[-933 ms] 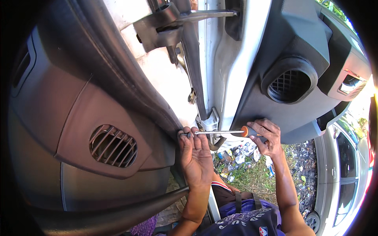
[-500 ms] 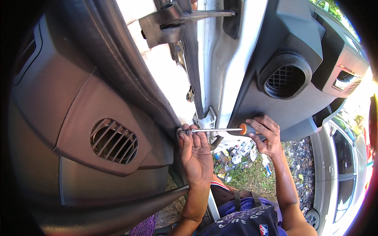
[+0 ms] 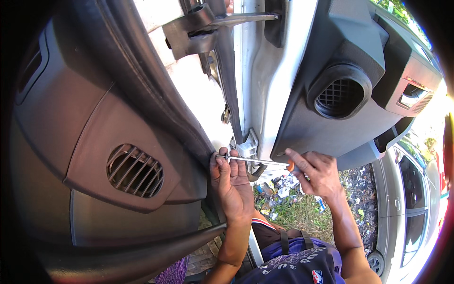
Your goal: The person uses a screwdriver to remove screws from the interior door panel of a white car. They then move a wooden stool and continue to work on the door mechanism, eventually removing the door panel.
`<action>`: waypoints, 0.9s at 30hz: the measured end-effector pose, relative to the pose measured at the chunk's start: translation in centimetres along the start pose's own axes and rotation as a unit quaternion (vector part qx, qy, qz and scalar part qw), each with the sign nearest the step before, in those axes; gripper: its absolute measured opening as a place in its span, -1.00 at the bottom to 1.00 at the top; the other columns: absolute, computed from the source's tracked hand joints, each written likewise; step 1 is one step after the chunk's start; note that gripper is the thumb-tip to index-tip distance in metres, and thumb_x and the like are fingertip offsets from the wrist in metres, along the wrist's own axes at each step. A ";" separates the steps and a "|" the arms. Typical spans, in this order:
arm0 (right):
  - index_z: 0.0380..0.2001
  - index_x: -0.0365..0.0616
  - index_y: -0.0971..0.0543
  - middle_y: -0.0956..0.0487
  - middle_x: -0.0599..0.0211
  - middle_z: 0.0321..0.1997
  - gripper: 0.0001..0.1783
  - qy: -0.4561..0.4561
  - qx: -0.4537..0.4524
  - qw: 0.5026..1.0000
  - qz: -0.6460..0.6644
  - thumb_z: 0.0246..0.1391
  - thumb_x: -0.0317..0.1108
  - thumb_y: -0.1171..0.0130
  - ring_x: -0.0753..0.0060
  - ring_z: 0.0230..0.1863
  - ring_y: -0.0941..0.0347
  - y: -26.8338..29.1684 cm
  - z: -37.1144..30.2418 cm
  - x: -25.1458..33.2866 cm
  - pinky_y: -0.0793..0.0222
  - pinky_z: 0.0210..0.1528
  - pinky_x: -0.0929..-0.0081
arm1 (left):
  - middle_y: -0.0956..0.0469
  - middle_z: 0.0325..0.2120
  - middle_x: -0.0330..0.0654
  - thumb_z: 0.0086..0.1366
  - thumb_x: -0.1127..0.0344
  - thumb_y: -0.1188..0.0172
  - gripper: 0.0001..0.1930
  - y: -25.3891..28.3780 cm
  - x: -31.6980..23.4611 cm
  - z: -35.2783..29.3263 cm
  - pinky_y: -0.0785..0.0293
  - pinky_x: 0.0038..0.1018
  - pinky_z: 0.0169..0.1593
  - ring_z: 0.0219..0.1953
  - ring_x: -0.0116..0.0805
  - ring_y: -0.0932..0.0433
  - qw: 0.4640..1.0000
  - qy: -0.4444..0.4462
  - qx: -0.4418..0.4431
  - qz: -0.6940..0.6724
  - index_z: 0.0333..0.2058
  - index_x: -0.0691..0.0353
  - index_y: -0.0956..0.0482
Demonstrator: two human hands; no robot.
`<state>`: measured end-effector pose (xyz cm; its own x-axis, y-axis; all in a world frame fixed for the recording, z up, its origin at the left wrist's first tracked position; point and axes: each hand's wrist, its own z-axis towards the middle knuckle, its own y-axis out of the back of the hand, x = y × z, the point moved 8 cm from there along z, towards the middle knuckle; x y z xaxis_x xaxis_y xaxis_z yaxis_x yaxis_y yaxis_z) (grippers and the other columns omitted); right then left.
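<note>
My left hand (image 3: 232, 191) is palm up beside the edge of the dark dashboard side, pinching a small dark screw (image 3: 222, 156) between thumb and fingers. The thin metal screwdriver (image 3: 260, 162) reaches across from the right, its tip at the screw's head. Around its orange handle, mostly hidden by the palm, my right hand (image 3: 320, 177) is closed, with the index finger stretched forward near the lower corner of the door panel.
The dark dashboard (image 3: 109, 109) with a slatted vent (image 3: 136, 170) fills the left. On the right hangs the opened door panel (image 3: 302, 123). A corrugated hose (image 3: 257, 173) bends below the hinge area. Litter and grass (image 3: 288, 203) cover the ground, and a grey car (image 3: 392, 203) stands beyond.
My right hand has dropped slightly and its grip has turned, the index finger now extended. The screwdriver's handle end has tilted downward; my left hand keeps its pinch on the screw.
</note>
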<state>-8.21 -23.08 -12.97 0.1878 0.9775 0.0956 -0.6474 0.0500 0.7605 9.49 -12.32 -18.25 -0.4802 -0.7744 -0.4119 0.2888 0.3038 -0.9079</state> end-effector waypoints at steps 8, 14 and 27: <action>0.29 0.17 -0.51 -0.41 0.40 -0.53 -0.26 -0.017 -0.023 0.994 -0.102 -0.05 -0.23 -0.40 0.34 -0.55 -0.41 1.8 0.7 -3.1 -0.42 -0.45 0.29 | -0.53 0.01 -0.33 0.48 0.24 -0.15 -0.77 -4.0 3.3 1.7 -0.35 -0.41 0.38 0.17 -0.38 -0.48 0.994 0.097 0.047 -0.025 0.03 0.17 -0.54; 0.18 0.20 -0.62 -0.37 0.40 -0.55 -0.41 -0.001 -0.082 0.990 -0.117 0.02 -0.15 -0.39 0.31 -0.55 -0.36 4.4 4.1 -2.3 -0.38 -0.43 0.30 | -0.57 -0.01 -0.30 0.43 0.22 -0.23 -0.77 -4.0 4.9 4.8 -0.49 -0.53 0.24 0.08 -0.47 -0.53 0.989 0.113 0.015 -0.090 -0.03 0.17 -0.60; 0.09 0.34 -0.67 -0.49 0.55 -0.45 -0.38 0.040 -0.118 0.967 -0.223 -0.15 -0.20 -0.50 0.40 -0.41 -0.44 5.7 5.3 -1.4 -0.40 -0.37 0.38 | -0.71 -0.15 -0.22 0.36 0.30 -0.27 -0.83 -4.7 7.5 6.4 -0.66 -0.60 0.03 -0.06 -0.51 -0.65 0.924 0.170 0.061 -0.338 -0.12 0.18 -0.67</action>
<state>-8.30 -25.26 -5.38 0.4359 0.8598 -0.2658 -0.6672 0.5070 0.5457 9.81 -23.05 -16.57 -0.8110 -0.5392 0.2271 -0.0910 -0.2672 -0.9593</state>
